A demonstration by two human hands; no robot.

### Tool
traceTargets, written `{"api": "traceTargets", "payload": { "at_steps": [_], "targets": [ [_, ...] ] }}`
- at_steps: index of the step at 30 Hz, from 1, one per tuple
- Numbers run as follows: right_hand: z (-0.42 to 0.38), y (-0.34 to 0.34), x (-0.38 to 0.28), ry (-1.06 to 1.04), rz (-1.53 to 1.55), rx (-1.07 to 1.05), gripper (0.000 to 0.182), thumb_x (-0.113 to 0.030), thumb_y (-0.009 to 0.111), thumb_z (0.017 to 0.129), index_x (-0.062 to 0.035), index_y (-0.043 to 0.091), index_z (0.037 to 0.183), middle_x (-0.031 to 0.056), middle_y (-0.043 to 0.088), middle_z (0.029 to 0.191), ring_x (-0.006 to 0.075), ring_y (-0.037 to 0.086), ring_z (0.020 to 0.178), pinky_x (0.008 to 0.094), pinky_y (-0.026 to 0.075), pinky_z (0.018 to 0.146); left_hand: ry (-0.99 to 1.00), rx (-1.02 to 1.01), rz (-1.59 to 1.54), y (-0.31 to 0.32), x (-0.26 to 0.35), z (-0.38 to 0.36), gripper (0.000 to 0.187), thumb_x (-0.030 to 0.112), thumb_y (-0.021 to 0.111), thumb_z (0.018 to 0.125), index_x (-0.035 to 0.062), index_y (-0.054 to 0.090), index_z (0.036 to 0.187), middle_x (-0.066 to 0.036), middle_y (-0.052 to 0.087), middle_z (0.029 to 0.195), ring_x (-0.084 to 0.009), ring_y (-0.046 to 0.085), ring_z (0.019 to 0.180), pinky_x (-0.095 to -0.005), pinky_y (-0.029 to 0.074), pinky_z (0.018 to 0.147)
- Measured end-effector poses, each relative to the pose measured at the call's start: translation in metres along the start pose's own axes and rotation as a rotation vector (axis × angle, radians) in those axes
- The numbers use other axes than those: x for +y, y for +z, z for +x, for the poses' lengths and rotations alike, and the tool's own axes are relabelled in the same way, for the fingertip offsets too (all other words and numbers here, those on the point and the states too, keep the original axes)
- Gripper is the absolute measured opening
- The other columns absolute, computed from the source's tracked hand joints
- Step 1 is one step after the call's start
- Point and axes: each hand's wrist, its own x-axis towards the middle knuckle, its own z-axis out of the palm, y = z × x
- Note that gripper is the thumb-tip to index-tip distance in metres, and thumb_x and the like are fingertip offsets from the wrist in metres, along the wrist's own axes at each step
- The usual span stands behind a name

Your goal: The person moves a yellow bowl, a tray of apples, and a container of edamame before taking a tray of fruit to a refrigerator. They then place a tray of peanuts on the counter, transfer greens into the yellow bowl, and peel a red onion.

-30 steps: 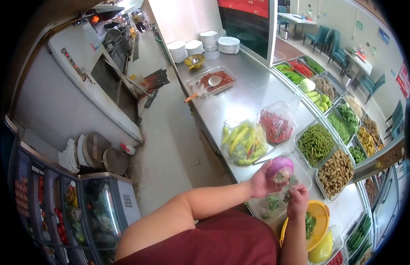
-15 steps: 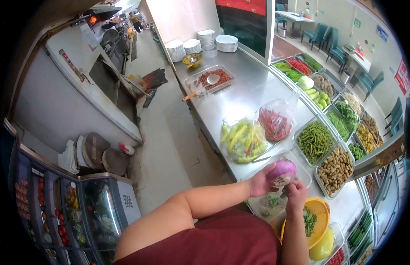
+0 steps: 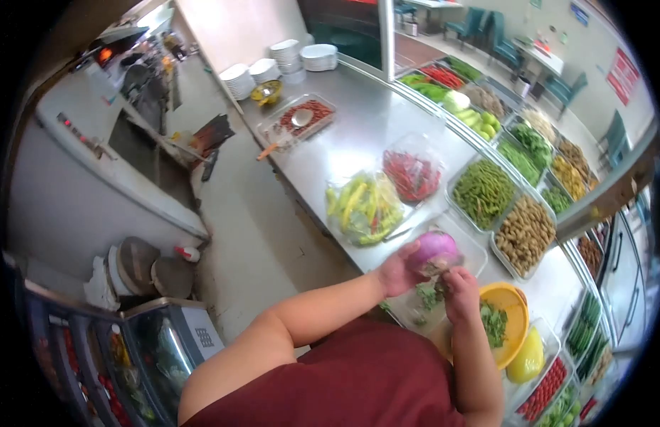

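My left hand cups a round, glossy purple vegetable from its left side, held up over the counter. The fingers of my right hand pinch together at the vegetable's pale, rough lower end. Beneath both hands sits a clear shallow tray with some leafy green scraps in it. Close to my right forearm is a yellow basin, with cut green leaves inside.
Bags of long yellow-green peppers and red chillies lie left of the trays of green beans and peanuts. A ladle rests in a tray farther back, near stacked white dishes. A yellow bag lies by the basin.
The camera view has swung so the counter appears shifted left. The purple vegetable has tilted slightly in my left hand, and my right fingers stay at its pale end.
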Motion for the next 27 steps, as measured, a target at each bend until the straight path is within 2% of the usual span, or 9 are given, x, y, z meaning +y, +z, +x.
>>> {"api": "traceTargets", "payload": {
  "at_steps": [4, 9, 11, 13, 16, 21, 24, 26, 27],
  "targets": [
    [-0.002, -0.008, 0.001, -0.018, 0.05, -0.071, 0.006, 0.0, 0.061, 0.08, -0.0039, 0.056, 0.081, 0.004, 0.061, 0.075, 0.0135, 0.057, 0.068, 0.0253, 0.046, 0.063, 0.009, 0.103, -0.049, 0.024, 0.01, -0.004, 0.068, 0.058, 0.054, 0.082, 0.0136, 0.047, 0.133, -0.008, 0.055, 0.126, -0.0254, 0.056, 0.107, -0.0404, 0.046, 0.09],
    [-0.013, -0.003, -0.009, -0.146, 0.084, -0.074, 0.009, 0.0, 0.063, 0.079, -0.0046, 0.055, 0.081, 0.0026, 0.06, 0.075, 0.011, 0.056, 0.067, 0.0242, 0.046, 0.062, -0.093, 0.02, -0.228, -0.002, 0.019, 0.001, 0.077, 0.066, 0.052, 0.079, 0.009, 0.048, 0.131, -0.015, 0.057, 0.121, -0.0293, 0.058, 0.101, -0.0409, 0.048, 0.085],
    [-0.015, -0.004, -0.009, -0.286, -0.135, -0.032, 0.01, 0.0, 0.063, 0.08, -0.0041, 0.055, 0.084, 0.0032, 0.062, 0.077, 0.0113, 0.058, 0.068, 0.0235, 0.047, 0.062, -0.145, -0.004, -0.29, -0.003, 0.024, 0.002, 0.082, 0.067, 0.053, 0.077, 0.0068, 0.047, 0.132, -0.018, 0.057, 0.119, -0.0301, 0.059, 0.099, -0.0407, 0.049, 0.081],
    [-0.02, -0.001, -0.011, -0.306, -0.174, -0.005, 0.013, 0.0, 0.066, 0.079, -0.004, 0.055, 0.084, 0.0008, 0.06, 0.077, 0.0082, 0.056, 0.067, 0.0219, 0.045, 0.061, -0.091, -0.026, -0.265, 0.0, 0.026, 0.004, 0.085, 0.068, 0.053, 0.077, 0.0032, 0.045, 0.132, -0.022, 0.055, 0.12, -0.0325, 0.059, 0.1, -0.0393, 0.05, 0.082],
    [-0.028, 0.011, -0.014, -0.366, -0.237, -0.004, 0.014, -0.001, 0.067, 0.08, -0.0039, 0.054, 0.085, -0.0027, 0.057, 0.075, 0.0045, 0.052, 0.067, 0.0199, 0.043, 0.06, -0.086, -0.056, -0.283, 0.008, 0.026, 0.002, 0.086, 0.064, 0.058, 0.077, 0.0045, 0.041, 0.136, -0.022, 0.053, 0.123, -0.034, 0.057, 0.105, -0.0415, 0.051, 0.087],
    [-0.032, 0.02, -0.02, -0.401, -0.303, 0.007, 0.014, -0.005, 0.067, 0.079, -0.0034, 0.056, 0.087, -0.0028, 0.056, 0.074, 0.0046, 0.052, 0.068, 0.021, 0.043, 0.06, -0.028, -0.03, -0.237, 0.02, 0.022, 0.0, 0.086, 0.06, 0.063, 0.076, 0.0059, 0.039, 0.138, -0.021, 0.052, 0.126, -0.0366, 0.055, 0.113, -0.0433, 0.05, 0.093],
    [-0.036, 0.026, -0.024, -0.445, -0.373, -0.008, 0.016, -0.006, 0.068, 0.078, -0.0022, 0.057, 0.089, -0.0015, 0.058, 0.076, 0.0054, 0.053, 0.07, 0.0218, 0.045, 0.063, 0.01, -0.037, -0.144, 0.016, 0.019, -0.003, 0.081, 0.055, 0.065, 0.077, 0.0069, 0.039, 0.138, -0.017, 0.053, 0.128, -0.0344, 0.054, 0.115, -0.0437, 0.049, 0.095],
    [-0.038, 0.034, -0.028, -0.494, -0.432, -0.01, 0.017, -0.007, 0.068, 0.078, -0.0015, 0.058, 0.09, -0.0008, 0.059, 0.077, 0.006, 0.054, 0.07, 0.0223, 0.046, 0.064, 0.033, -0.07, -0.037, 0.014, 0.018, -0.005, 0.071, 0.042, 0.069, 0.078, 0.0074, 0.043, 0.135, -0.012, 0.056, 0.126, -0.0278, 0.055, 0.115, -0.0375, 0.045, 0.1],
    [-0.037, 0.039, -0.031, -0.498, -0.467, -0.014, 0.016, -0.007, 0.068, 0.077, -0.001, 0.059, 0.089, -0.0002, 0.059, 0.077, 0.0066, 0.054, 0.07, 0.0225, 0.046, 0.065, 0.027, -0.073, -0.039, 0.012, 0.016, -0.004, 0.071, 0.042, 0.069, 0.078, 0.0074, 0.043, 0.135, -0.012, 0.056, 0.126, -0.0278, 0.055, 0.115, -0.0375, 0.045, 0.1]
  ]
}}
